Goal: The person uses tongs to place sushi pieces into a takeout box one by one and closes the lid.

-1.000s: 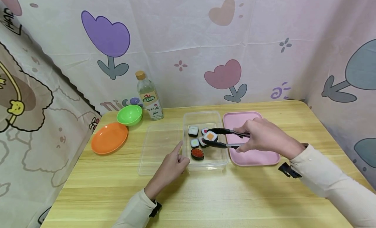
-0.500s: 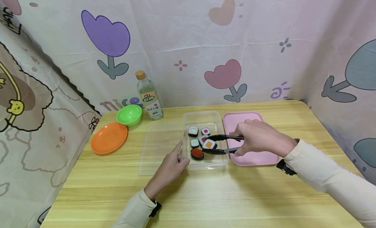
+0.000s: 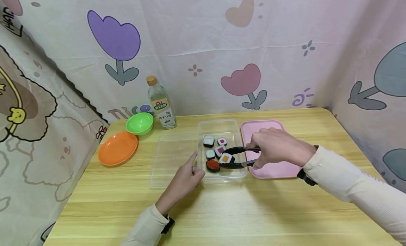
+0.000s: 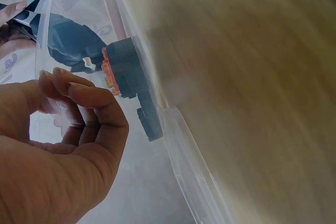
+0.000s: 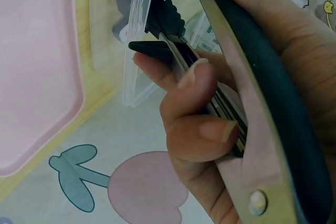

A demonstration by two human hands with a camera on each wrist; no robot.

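Note:
My right hand [image 3: 274, 147] grips black-and-silver tongs [image 3: 236, 165], which reach into a clear plastic container [image 3: 236, 173]. Between the tips sits a sushi piece with an orange centre [image 3: 226, 158]; whether both tips touch it I cannot tell. Beside it are a red-topped sushi piece [image 3: 213, 165] and a dark-pink-centred sushi piece [image 3: 220, 151], with several more behind. My left hand [image 3: 181, 180] is at the container's left wall, its index finger extended along it and the other fingers loosely bent. In the right wrist view, fingers wrap the tongs' handles [image 5: 268, 98].
A clear lid [image 3: 172, 161] lies left of the container, and a pink tray [image 3: 276, 172] stands right of it, partly under my right arm. Farther left are an orange plate [image 3: 118, 149], a green bowl [image 3: 140, 123] and a vinegar bottle [image 3: 162, 105].
The tongs have brought the orange-centred sushi piece nearer the container's front, beside the red-topped one. My right hand has shifted slightly left. My left hand has stayed still.

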